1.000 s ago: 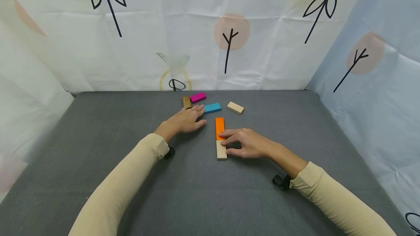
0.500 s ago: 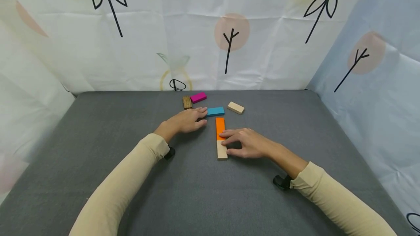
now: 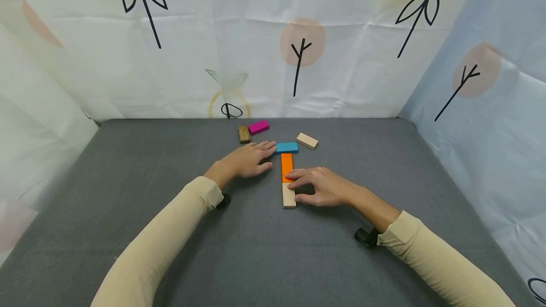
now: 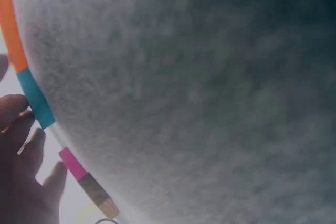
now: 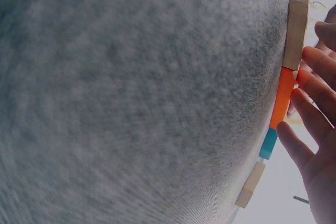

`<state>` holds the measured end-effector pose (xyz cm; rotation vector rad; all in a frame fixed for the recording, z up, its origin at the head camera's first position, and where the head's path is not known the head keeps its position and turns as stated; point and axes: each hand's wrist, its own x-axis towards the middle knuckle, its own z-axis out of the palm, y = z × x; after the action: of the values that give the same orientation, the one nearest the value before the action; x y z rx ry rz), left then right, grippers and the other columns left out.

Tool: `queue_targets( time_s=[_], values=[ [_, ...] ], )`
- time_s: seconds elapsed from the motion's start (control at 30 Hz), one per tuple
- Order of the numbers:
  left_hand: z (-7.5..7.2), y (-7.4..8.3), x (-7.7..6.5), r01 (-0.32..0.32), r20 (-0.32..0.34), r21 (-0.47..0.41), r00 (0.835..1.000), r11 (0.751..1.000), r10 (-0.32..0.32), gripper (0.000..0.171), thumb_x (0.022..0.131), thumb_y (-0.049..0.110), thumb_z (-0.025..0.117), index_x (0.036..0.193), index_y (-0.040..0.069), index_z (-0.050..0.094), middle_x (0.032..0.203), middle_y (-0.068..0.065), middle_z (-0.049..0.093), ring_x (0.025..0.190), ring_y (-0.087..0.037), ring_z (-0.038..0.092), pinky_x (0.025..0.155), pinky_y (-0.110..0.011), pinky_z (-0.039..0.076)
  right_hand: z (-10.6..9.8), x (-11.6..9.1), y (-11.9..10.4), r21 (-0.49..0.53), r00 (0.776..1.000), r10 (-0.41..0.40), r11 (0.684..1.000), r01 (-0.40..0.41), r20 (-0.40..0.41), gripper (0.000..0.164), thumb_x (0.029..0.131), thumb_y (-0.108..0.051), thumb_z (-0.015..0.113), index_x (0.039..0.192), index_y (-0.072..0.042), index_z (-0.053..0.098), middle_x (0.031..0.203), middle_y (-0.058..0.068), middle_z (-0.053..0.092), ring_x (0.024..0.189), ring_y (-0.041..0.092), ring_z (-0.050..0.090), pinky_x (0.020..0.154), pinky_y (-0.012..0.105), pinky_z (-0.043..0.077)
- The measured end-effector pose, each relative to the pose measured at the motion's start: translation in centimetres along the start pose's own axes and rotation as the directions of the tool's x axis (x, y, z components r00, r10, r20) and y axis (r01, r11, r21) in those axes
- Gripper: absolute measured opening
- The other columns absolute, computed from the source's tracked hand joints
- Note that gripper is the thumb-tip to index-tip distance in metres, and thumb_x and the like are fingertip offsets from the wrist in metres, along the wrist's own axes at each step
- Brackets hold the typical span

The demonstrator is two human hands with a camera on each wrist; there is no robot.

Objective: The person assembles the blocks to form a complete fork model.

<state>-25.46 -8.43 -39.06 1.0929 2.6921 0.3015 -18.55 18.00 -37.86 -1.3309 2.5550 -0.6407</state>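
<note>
On the table (image 3: 384,165), mid-frame, the blue block (image 3: 287,148) is lying crosswise above the orange block (image 3: 286,162). Your nearer left hand (image 3: 250,159) is touching blue's left end, your right hand (image 3: 325,186) orange, both unclenched.

Right grip (image 5: 321,153) seemingly against orange block (image 5: 283,97)
</note>
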Motion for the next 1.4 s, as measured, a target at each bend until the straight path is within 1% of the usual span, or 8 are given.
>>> queue_targets(
  time_s=[0.13,0.27,0.37,0.47,0.73,1.0,1.17,1.4],
  values=[
    [0.2,0.5,-0.4,-0.002,-0.011,0.072,1.0,0.997,0.003,0.061,0.107,0.035,0.045,0.157,0.005,0.028,0.164,-0.011,0.023,0.15,-0.028,0.022,0.118,-0.055,0.02,0.1,0.0,0.1,0.003,1.0,-0.005,1.0,0.005,-0.004,0.036,0.094,-0.025,0.069,0.126,-0.009,0.071,0.143,0.008,0.056,0.135,0.024,0.05,0.107,0.05,0.042],
    [-0.2,1.2,-0.5,0.042,0.024,0.091,0.999,0.995,-0.044,0.061,0.107,0.035,0.045,0.157,0.004,0.028,0.163,-0.012,0.023,0.149,-0.028,0.025,0.118,-0.055,0.021,0.1,-0.2,0.2,-0.009,1.0,-0.02,1.0,0.019,-0.021,0.035,0.094,-0.025,0.069,0.125,-0.009,0.071,0.142,0.009,0.057,0.133,0.025,0.052,0.105,0.05,0.044],
    [-0.4,1.6,-0.3,0.078,0.058,0.09,0.995,0.993,-0.083,0.063,0.107,0.036,0.045,0.157,0.003,0.027,0.164,-0.012,0.021,0.148,-0.027,0.027,0.118,-0.053,0.02,0.1,-0.2,0.2,-0.015,1.0,-0.019,1.0,0.018,-0.019,0.035,0.095,-0.025,0.068,0.125,-0.009,0.071,0.142,0.009,0.057,0.133,0.026,0.052,0.105,0.051,0.044],
    [-0.5,1.7,-0.2,0.092,0.083,0.066,0.992,0.994,-0.097,0.064,0.106,0.035,0.045,0.157,0.002,0.025,0.164,-0.013,0.019,0.148,-0.029,0.027,0.119,-0.05,0.02,0.1,-0.2,0.2,-0.021,1.0,-0.013,1.0,0.013,-0.01,0.035,0.095,-0.027,0.068,0.126,-0.009,0.071,0.143,0.009,0.056,0.134,0.026,0.051,0.105,0.051,0.043],
    [-0.8,1.6,-0.1,0.09,0.115,0.003,0.989,0.996,-0.09,0.065,0.105,0.034,0.047,0.157,0.003,0.024,0.165,-0.011,0.017,0.148,-0.03,0.028,0.119,-0.045,0.023,0.1,-0.1,0.2,0.004,1.0,0.012,1.0,-0.012,0.006,0.036,0.094,-0.026,0.068,0.127,-0.01,0.07,0.144,0.007,0.055,0.136,0.022,0.049,0.108,0.049,0.041],
    [-1.0,1.7,-0.2,0.07,0.109,-0.014,0.992,0.997,-0.068,0.063,0.104,0.033,0.049,0.156,0.005,0.028,0.164,-0.01,0.02,0.147,-0.029,0.031,0.118,-0.045,0.025,0.1,-0.1,0.2,0.002,1.0,0.01,1.0,-0.01,-0.002,0.035,0.094,-0.026,0.068,0.125,-0.01,0.071,0.143,0.007,0.056,0.135,0.022,0.05,0.106,0.048,0.043],
    [-1.0,1.4,-0.2,0.08,0.104,-0.04,0.992,0.996,-0.075,0.061,0.104,0.033,0.049,0.157,0.008,0.03,0.164,-0.007,0.021,0.147,-0.028,0.03,0.118,-0.045,0.025,0.1,-0.1,0.2,-0.002,1.0,0.006,1.0,-0.006,-0.005,0.035,0.094,-0.026,0.068,0.125,-0.01,0.071,0.143,0.007,0.056,0.135,0.022,0.05,0.106,0.049,0.043],
    [-1.3,1.0,-0.3,0.067,0.054,-0.054,0.996,0.996,-0.064,0.061,0.102,0.032,0.051,0.156,0.009,0.034,0.163,-0.009,0.025,0.143,-0.029,0.037,0.115,-0.046,0.031,0.0,-0.2,0.2,-0.006,1.0,-0.017,1.0,0.017,-0.008,0.035,0.095,-0.025,0.067,0.126,-0.01,0.071,0.143,0.008,0.057,0.135,0.023,0.05,0.105,0.05,0.043]
  ],
)
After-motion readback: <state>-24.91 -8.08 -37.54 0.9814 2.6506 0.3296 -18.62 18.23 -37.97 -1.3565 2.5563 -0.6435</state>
